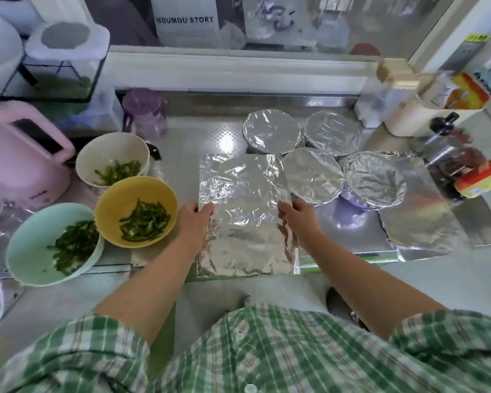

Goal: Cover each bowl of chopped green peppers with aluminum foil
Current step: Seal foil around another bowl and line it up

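Observation:
A crinkled sheet of aluminum foil (244, 211) is spread at the counter's middle. My left hand (193, 222) grips its left edge and my right hand (298, 214) grips its right edge. To the left stand three uncovered bowls of chopped green peppers: a white bowl (85, 163), a yellow bowl (111, 205) and a mint-green bowl (26, 251). Behind and right of the sheet sit several bowls (271, 131) wrapped in foil. Whatever lies under the held sheet is hidden.
More flat foil (425, 219) lies at the right beside a green foil box (349, 258). A pink appliance (20, 160) and a purple jar (145, 114) stand at the left. Bottles and containers (448, 154) crowd the far right.

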Motion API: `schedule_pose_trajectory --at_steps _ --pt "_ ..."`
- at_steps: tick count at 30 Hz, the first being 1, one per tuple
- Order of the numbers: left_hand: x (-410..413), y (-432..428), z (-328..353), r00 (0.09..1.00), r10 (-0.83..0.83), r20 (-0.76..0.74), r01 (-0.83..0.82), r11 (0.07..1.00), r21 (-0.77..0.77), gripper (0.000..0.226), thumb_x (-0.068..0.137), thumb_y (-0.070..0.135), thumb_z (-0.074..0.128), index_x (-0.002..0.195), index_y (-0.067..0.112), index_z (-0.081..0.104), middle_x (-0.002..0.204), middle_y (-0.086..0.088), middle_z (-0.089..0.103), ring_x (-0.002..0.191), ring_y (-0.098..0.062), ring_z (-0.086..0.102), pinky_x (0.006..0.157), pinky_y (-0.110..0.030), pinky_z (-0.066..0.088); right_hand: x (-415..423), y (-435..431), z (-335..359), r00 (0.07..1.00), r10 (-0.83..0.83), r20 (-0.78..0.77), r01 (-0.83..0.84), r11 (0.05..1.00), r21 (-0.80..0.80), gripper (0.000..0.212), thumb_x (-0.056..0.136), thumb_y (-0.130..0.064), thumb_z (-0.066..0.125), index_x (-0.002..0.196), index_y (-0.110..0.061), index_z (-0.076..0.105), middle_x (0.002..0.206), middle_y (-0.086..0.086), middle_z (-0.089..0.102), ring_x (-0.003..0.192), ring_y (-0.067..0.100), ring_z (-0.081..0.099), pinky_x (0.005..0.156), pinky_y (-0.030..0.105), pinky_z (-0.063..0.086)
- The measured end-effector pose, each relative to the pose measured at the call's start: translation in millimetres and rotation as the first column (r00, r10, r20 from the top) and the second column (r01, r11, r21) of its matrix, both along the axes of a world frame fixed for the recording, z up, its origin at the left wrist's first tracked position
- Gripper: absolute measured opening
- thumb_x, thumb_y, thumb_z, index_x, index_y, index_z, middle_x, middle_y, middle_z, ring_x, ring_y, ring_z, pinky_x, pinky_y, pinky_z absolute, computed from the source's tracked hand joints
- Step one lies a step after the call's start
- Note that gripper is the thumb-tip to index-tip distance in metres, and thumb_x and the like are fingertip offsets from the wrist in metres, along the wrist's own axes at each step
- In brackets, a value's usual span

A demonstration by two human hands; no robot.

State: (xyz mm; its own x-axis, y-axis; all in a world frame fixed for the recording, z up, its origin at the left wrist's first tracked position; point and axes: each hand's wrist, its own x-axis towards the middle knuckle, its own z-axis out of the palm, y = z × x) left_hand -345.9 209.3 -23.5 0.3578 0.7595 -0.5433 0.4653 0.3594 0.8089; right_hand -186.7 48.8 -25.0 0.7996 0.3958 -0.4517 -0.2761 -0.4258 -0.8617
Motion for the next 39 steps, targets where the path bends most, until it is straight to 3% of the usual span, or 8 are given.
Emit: schedule_pose_trajectory --at_steps 4,16,20,25,31,33,35,39 --pt "-15.7 -0.2 -4.2 0.996 0.085 -0.024 -0.084 0.996 0.033 0.016 0.094 0.023 0.062 0.085 0.01 0.06 0.069 -0.004 0.065 0.065 -0.021 0.063 0.054 -0.029 0.046 -9.3 7.9 -12.0 0.998 0.047 0.045 -0.044 0.997 -0.063 0.031 0.088 -0.016 0.064 0.06 -0.016 0.051 0.046 -0.011 0.054 0.049 0.009 0.051 0.055 0.024 0.046" --pt "-37.3 8.9 -9.1 0.992 0.012 -0.127 0.008 0.987 0.158 0.021 0.091 0.023 0.067 0.077 0.011 0.057 0.074 -0.011 0.066 0.074 -0.024 0.073 0.062 -0.033 0.05 -19.4 8.4 -22.0 0.993 0.112 -0.036 -0.115 0.989 -0.088 0.019 0.077 -0.012 0.074 0.085 -0.007 0.057 0.077 0.013 0.063 0.076 0.033 0.067 0.074 0.045 0.055" --pt "-39.5 4.9 -0.2 0.99 -0.034 -0.138 0.066 0.97 0.234 0.032 0.091 0.025 0.069 0.116 0.012 0.054 0.105 -0.008 0.068 0.083 -0.023 0.069 0.079 -0.038 0.057 -21.2 2.6 -23.3 0.991 0.07 -0.11 -0.076 0.996 -0.048 0.027 0.075 -0.01 0.075 0.095 -0.001 0.06 0.08 0.016 0.065 0.075 0.034 0.068 0.08 0.048 0.056" --pt "-36.7 -26.0 17.9 0.929 -0.127 -0.348 0.356 0.567 0.743 0.048 0.092 0.034 0.057 0.132 0.01 0.045 0.134 -0.01 0.049 0.122 -0.027 0.048 0.094 -0.037 0.045 -31.1 2.1 -15.1 0.987 -0.041 -0.152 0.045 0.999 0.024 0.023 0.08 0.003 0.071 0.097 -0.003 0.055 0.078 0.013 0.061 0.064 0.027 0.061 0.075 0.042 0.056" --pt "-29.7 -44.9 0.3 0.501 -0.444 -0.742 0.864 0.304 0.401 0.117 0.074 0.09 0.04 0.158 0.02 -0.002 0.161 -0.012 -0.026 0.148 -0.033 -0.025 0.122 -0.048 -0.008 -41.0 -0.5 -7.2 0.999 -0.025 0.033 0.027 0.997 -0.077 0.046 0.08 -0.006 0.073 0.12 -0.003 0.05 0.099 0.011 0.062 0.088 0.027 0.06 0.094 0.047 0.051" --pt "-32.6 -44.6 -6.5 0.469 -0.451 -0.76 0.88 0.306 0.362 0.129 0.068 0.094 0.039 0.156 0.017 -0.015 0.158 -0.011 -0.035 0.145 -0.033 -0.031 0.121 -0.05 -0.011 -44.4 -3.8 3.1 0.853 0.136 0.503 -0.032 0.977 -0.209 0.054 0.083 -0.014 0.067 0.13 -0.001 0.045 0.121 0.016 0.054 0.11 0.028 0.051 0.102 0.041 0.042" --pt "-34.9 -40.7 -9.8 0.468 -0.445 -0.763 0.881 0.3 0.366 0.133 0.066 0.095 0.039 0.155 0.016 -0.019 0.157 -0.01 -0.037 0.145 -0.031 -0.033 0.121 -0.052 -0.012 -46.8 -0.9 13.2 0.528 0.256 0.81 -0.142 0.967 -0.213 0.051 0.084 -0.016 0.061 0.132 -0.004 0.047 0.138 0.016 0.046 0.129 0.028 0.041 0.112 0.038 0.031" --pt "-34.4 -40.1 -11.8 0.47 -0.438 -0.766 0.881 0.279 0.381 0.138 0.06 0.098 0.04 0.154 0.018 -0.022 0.157 -0.013 -0.036 0.145 -0.034 -0.033 0.12 -0.053 -0.014 -41.3 22.3 12.2 0.274 0.607 0.746 -0.423 0.773 -0.473 0.054 0.098 -0.033 0.048 0.147 -0.015 0.038 0.161 0.006 0.02 0.149 0.023 0.015 0.12 0.043 0.015"
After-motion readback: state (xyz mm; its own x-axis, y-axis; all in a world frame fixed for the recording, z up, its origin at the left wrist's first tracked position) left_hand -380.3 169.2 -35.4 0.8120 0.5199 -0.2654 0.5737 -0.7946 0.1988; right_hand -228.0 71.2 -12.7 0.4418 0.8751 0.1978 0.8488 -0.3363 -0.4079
